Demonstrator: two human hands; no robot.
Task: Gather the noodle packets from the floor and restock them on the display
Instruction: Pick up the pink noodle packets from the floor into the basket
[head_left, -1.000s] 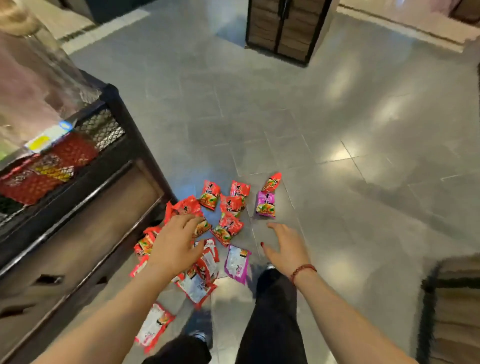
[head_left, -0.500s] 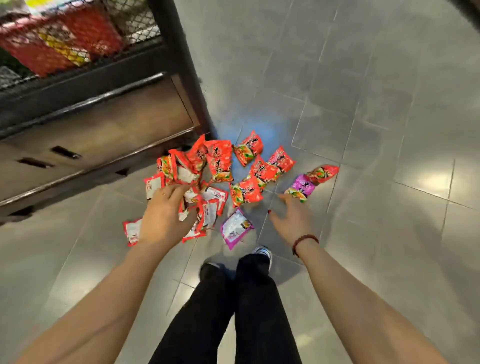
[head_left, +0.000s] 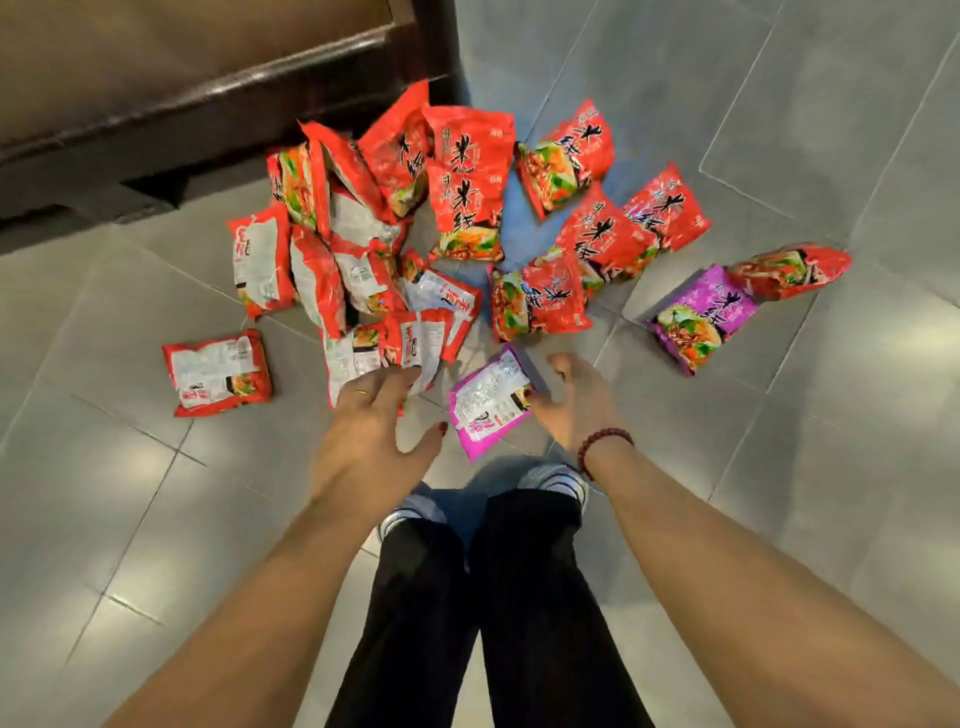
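Observation:
Several red noodle packets (head_left: 467, 182) lie scattered and heaped on the grey tiled floor in front of the display's dark wooden base (head_left: 208, 98). One red packet (head_left: 218, 371) lies apart at the left. A purple packet (head_left: 698, 317) lies face up at the right. Another purple packet (head_left: 485, 405) lies face down nearest to me. My left hand (head_left: 374, 431) reaches over the near edge of the heap, its straight fingers touching a red packet (head_left: 415, 338). My right hand (head_left: 576, 402) is beside the face-down purple packet, thumb tip on its right edge, fingers curved just off it.
My black trouser legs and shoes (head_left: 558, 480) stand directly below the hands. The display base blocks the upper left. Grey floor tiles (head_left: 831, 467) stretch away to the right and lower left of the packets.
The view has dropped much closer to the floor and the packets. My right hand moved from near the face-up purple packet to the face-down one. My left hand slid back to the heap's near edge.

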